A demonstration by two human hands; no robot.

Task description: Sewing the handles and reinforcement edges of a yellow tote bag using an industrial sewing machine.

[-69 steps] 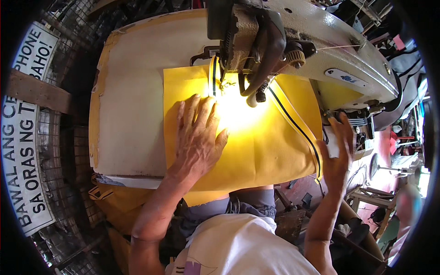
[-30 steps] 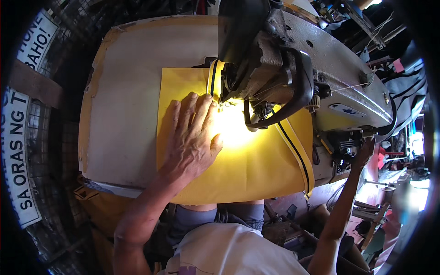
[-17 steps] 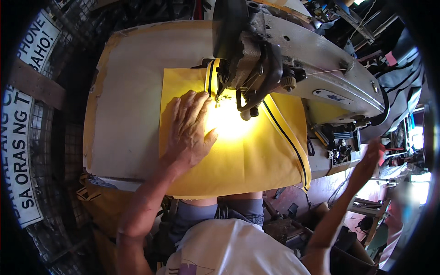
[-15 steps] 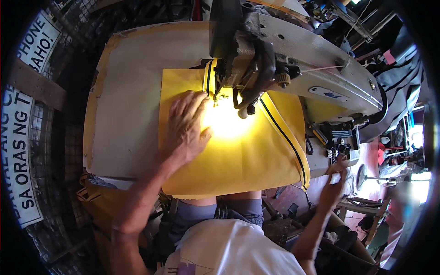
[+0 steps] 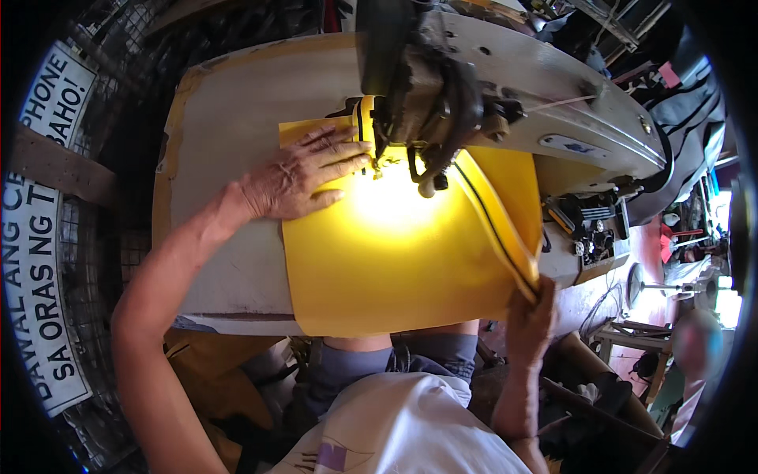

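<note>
A sheet of yellow fabric (image 5: 395,284) lies on the sewing machine's bed, under its dark needle head (image 5: 426,103). My left hand (image 5: 304,174) rests flat on the fabric's upper left part, fingers spread and tips touching the yellow strip with a black line (image 5: 493,217). This strip runs beneath the machine head and comes out slanting to the right. At its near end my right hand (image 5: 530,316) is closed around it, by the fabric's right edge. A bright lamp glare washes out the fabric below the needle, and the needle tip cannot be made out.
The machine's grey arm (image 5: 568,95) stretches off to the right. Small tools and bobbin parts (image 5: 592,237) sit at the table's right end. A wire mesh with white signs (image 5: 51,292) stands on the left. Farther right, a person (image 5: 699,347) appears blurred.
My right hand has come from the table's right end and taken hold of the strip's near end, lifting it somewhat. My left hand has turned sideways, its forearm swinging out to the left.
</note>
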